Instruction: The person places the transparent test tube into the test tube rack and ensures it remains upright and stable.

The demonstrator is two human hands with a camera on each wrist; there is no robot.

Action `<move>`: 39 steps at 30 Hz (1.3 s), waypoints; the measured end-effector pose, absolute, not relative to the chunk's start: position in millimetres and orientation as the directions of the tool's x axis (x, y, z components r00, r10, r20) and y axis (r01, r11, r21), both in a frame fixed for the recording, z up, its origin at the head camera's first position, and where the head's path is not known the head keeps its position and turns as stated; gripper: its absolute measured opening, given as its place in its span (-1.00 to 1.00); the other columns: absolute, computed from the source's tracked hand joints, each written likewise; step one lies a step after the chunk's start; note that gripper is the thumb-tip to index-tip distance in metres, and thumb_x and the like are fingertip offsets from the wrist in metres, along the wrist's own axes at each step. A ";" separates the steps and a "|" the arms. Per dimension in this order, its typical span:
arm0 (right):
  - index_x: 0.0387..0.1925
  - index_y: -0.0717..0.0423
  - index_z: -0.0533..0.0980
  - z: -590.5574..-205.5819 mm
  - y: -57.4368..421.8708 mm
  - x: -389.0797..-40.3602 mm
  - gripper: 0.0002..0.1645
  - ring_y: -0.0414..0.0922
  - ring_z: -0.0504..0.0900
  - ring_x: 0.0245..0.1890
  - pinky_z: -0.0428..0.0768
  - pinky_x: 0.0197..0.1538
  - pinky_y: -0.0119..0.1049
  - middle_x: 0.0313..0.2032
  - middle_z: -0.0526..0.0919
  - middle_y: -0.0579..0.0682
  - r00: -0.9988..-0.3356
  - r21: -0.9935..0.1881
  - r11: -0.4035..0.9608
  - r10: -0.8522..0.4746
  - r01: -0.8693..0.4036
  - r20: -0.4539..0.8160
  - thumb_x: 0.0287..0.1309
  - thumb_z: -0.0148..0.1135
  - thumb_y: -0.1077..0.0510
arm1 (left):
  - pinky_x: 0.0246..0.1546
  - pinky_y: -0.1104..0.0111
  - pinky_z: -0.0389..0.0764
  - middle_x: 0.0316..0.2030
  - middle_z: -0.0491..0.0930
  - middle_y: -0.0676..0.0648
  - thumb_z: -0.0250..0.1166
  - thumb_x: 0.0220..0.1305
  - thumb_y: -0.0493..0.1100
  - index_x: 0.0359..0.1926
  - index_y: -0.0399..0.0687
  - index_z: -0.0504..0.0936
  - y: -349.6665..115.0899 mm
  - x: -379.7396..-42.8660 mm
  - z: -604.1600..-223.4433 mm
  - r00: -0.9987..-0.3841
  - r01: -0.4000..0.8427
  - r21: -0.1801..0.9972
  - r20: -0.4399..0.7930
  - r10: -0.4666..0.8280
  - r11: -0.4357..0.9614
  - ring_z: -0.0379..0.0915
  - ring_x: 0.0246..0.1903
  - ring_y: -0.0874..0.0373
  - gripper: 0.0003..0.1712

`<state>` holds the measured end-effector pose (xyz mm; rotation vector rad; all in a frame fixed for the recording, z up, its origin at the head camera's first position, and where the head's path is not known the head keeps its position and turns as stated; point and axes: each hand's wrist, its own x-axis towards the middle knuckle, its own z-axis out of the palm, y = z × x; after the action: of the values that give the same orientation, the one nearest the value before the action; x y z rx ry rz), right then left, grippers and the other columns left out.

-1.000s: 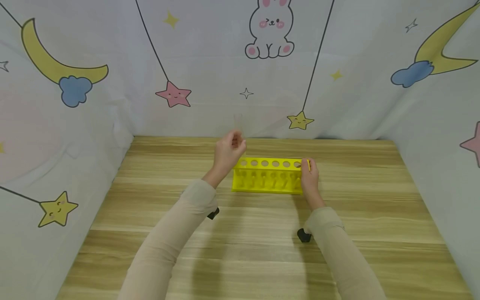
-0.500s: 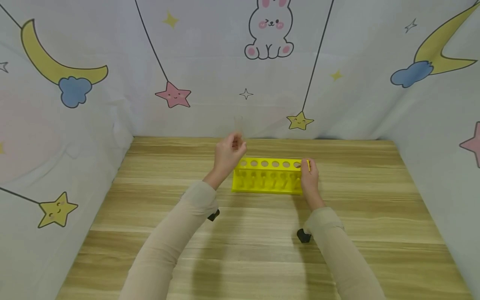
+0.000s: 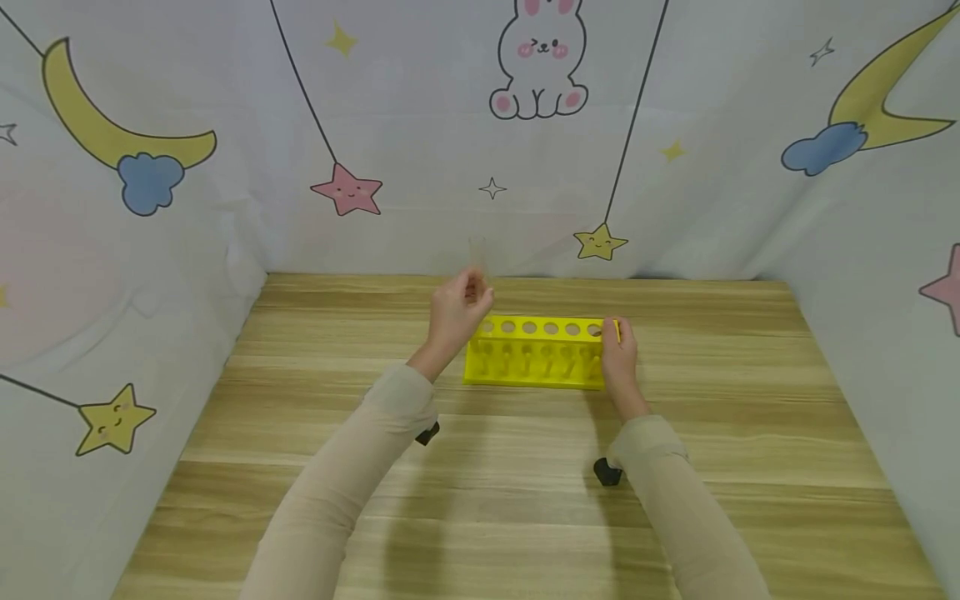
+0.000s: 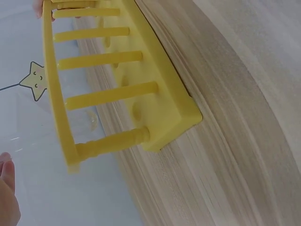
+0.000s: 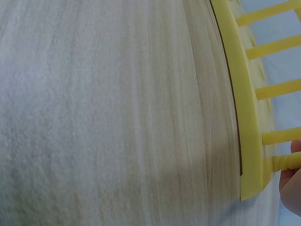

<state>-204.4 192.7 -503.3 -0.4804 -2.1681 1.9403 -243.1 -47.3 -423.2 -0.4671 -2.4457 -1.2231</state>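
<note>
A yellow test tube rack (image 3: pixel 536 379) stands upright on the wooden table, with a row of round holes along its top rail. At its left end my left hand (image 3: pixel 455 312) pinches a clear test tube (image 3: pixel 477 250), whose upper end rises above the fingers. In the left wrist view, the tube's rounded bottom (image 4: pixel 93 120) shows past the top rail; I cannot tell if it passes through the end hole or behind it. My right hand (image 3: pixel 621 358) grips the rack's right end, its fingers seen behind the end post in the right wrist view.
The wooden table (image 3: pixel 525 517) extends around the rack. A white cloth (image 3: pixel 420 125) printed with stars, moons and a rabbit hangs behind and at both sides. Black wrist devices (image 3: pixel 607 472) sit under both sleeves.
The test tube and my left hand have come down slightly; the tube's upper end stands lower than a second ago. My right hand and the rack have stayed in place.
</note>
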 end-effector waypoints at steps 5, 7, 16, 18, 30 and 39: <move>-0.22 0.23 0.29 -489.1 188.3 -197.9 -0.64 -0.14 0.30 -0.24 0.25 -0.17 -0.39 -0.26 0.41 0.07 -0.932 -0.987 0.104 0.356 0.120 -0.076 0.30 -0.23 -0.01 | -0.35 0.44 0.59 -0.47 0.55 -0.08 0.19 0.08 -0.23 -0.33 -0.21 0.50 -46.7 -241.9 -425.2 -0.885 0.431 0.691 0.450 0.122 0.581 0.54 -0.39 0.13 -0.86; -0.22 0.19 0.29 -490.9 188.4 -198.3 -0.63 -0.14 0.31 -0.22 0.26 -0.16 -0.39 -0.25 0.42 0.06 -0.930 -0.986 0.115 0.360 0.123 -0.074 0.30 -0.24 -0.04 | -0.35 0.44 0.59 -0.47 0.54 -0.08 0.18 0.09 -0.21 -0.33 -0.21 0.49 -46.7 -241.6 -426.0 -0.886 0.429 0.690 0.447 0.123 0.583 0.54 -0.39 0.13 -0.86; -0.21 0.12 0.29 -505.4 192.3 -203.6 -0.59 -0.16 0.30 -0.21 0.25 -0.13 -0.38 -0.27 0.39 -0.03 -0.931 -0.985 0.122 0.360 0.118 -0.067 0.27 -0.24 -0.14 | -0.35 0.42 0.59 -0.48 0.53 -0.08 0.17 0.11 -0.18 -0.34 -0.19 0.48 -46.8 -240.6 -427.6 -0.887 0.430 0.689 0.444 0.130 0.584 0.53 -0.39 0.12 -0.85; -0.20 0.14 0.29 -505.1 192.4 -203.1 -0.58 -0.15 0.30 -0.21 0.26 -0.13 -0.38 -0.25 0.40 0.02 -0.932 -0.986 0.121 0.356 0.113 -0.064 0.28 -0.24 -0.14 | -0.35 0.42 0.59 -0.48 0.53 -0.08 0.16 0.11 -0.18 -0.34 -0.19 0.48 -47.1 -240.6 -428.3 -0.886 0.432 0.686 0.445 0.133 0.585 0.53 -0.39 0.12 -0.85; -0.24 0.09 0.29 -505.5 192.3 -203.9 -0.65 -0.15 0.30 -0.19 0.24 -0.09 -0.37 -0.27 0.39 -0.03 -0.928 -0.987 0.110 0.366 0.115 -0.068 0.28 -0.23 -0.11 | -0.33 0.45 0.58 -0.51 0.49 -0.04 0.16 0.10 -0.19 -0.37 -0.14 0.45 -46.9 -237.8 -433.6 -0.891 0.419 0.669 0.432 0.137 0.614 0.51 -0.40 0.16 -0.88; -0.23 0.05 0.28 -506.6 192.5 -204.6 -0.66 -0.16 0.28 -0.20 0.24 -0.13 -0.36 -0.27 0.36 -0.09 -0.928 -0.986 0.104 0.362 0.129 -0.083 0.28 -0.24 -0.12 | -0.31 0.44 0.58 -0.52 0.47 -0.04 0.17 0.11 -0.18 -0.37 -0.14 0.44 -46.6 -235.8 -436.8 -0.897 0.407 0.667 0.421 0.135 0.624 0.54 -0.36 0.14 -0.89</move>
<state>-204.6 192.5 -506.6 -0.4946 -2.1926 1.9280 -235.8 -46.6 -436.8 -0.4348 -2.5191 -1.1542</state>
